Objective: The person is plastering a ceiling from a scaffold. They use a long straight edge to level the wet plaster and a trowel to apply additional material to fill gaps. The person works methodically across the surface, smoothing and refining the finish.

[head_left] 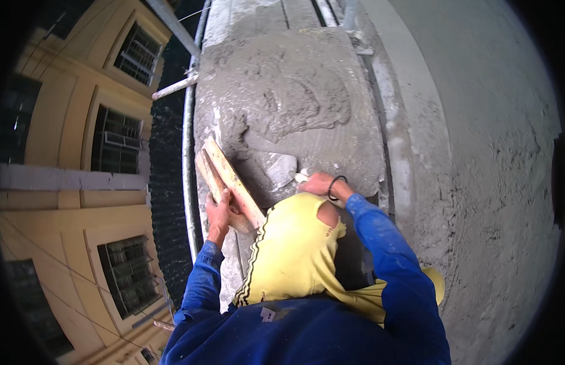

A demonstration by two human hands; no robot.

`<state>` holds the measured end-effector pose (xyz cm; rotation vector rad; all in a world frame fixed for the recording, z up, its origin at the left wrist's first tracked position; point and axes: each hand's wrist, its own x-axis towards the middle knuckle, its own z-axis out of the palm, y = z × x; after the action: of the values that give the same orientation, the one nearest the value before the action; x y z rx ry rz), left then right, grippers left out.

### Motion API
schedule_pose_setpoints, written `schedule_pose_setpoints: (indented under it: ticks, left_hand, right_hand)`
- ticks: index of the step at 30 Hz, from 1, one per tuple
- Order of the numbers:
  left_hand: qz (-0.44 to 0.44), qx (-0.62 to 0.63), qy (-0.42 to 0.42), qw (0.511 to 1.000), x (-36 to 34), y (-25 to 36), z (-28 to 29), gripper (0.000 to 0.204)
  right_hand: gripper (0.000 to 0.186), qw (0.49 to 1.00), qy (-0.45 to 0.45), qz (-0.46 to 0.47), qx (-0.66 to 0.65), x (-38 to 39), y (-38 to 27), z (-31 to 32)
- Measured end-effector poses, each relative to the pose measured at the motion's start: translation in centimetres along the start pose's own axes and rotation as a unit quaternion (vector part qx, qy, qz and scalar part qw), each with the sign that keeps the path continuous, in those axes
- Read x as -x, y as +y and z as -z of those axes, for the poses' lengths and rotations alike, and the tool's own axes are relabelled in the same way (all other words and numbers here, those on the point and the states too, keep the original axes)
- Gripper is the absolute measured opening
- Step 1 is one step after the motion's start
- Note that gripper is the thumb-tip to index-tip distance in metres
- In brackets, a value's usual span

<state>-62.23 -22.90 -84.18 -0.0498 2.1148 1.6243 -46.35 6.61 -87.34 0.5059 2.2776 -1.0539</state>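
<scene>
My left hand (218, 214) is closed around the handle of a long wooden float (239, 187), which stands tilted on its edge at the near left of a mortar-covered board (359, 159). In my right hand (319, 183), a black band at its wrist, is the pale handle of a trowel (283, 170). The trowel's grey blade lies low over the board, close to the float's face, with wet mortar around it. A spread heap of grey mortar (288, 91) covers the far part of the board. My bent knee in yellow cloth hides the board's near edge.
A freshly rendered grey wall (495, 121) rises along the right, with a ledge (399, 152) at its foot. Metal scaffold poles (189, 146) run along the left side. Beyond them are dark corrugated roofing (170, 225) and a yellow building (76, 225) with barred windows.
</scene>
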Motion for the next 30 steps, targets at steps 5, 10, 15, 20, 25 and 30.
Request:
schedule_pose_setpoints:
  ticks: [5, 10, 15, 20, 25, 30]
  left_hand:
    - [-0.043, 0.038, 0.033, 0.998, 2.4, -1.7, 9.4, 0.031]
    - [0.035, 0.082, 0.007, 0.996, -0.2, -3.4, 9.6, 0.032]
    - [-0.044, -0.033, 0.052, 0.997, -1.5, -4.7, 8.4, 0.045]
    - [-0.003, -0.057, 0.055, 0.997, -1.9, -3.3, 9.6, 0.045]
    - [0.08, -0.001, -0.003, 0.997, -2.0, -1.9, 11.2, 0.04]
    - [0.087, 0.005, -0.008, 0.996, -2.0, -1.4, 11.3, 0.041]
  right_hand:
    - [0.052, 0.976, 0.003, -0.062, -0.208, 2.9, -2.5, -0.7]
    - [0.027, 0.966, -0.106, -0.061, -0.229, -1.9, -7.2, -6.9]
    - [0.021, 0.834, -0.054, -0.076, -0.544, -9.6, -14.8, -3.5]
    - [0.022, 0.623, -0.052, 0.03, -0.78, -10.6, -9.6, 0.9]
    - [0.016, 0.513, -0.123, 0.106, -0.843, -2.6, -4.7, 1.4]
    - [0.017, 0.792, -0.103, 0.012, -0.601, -3.5, -11.2, 4.0]
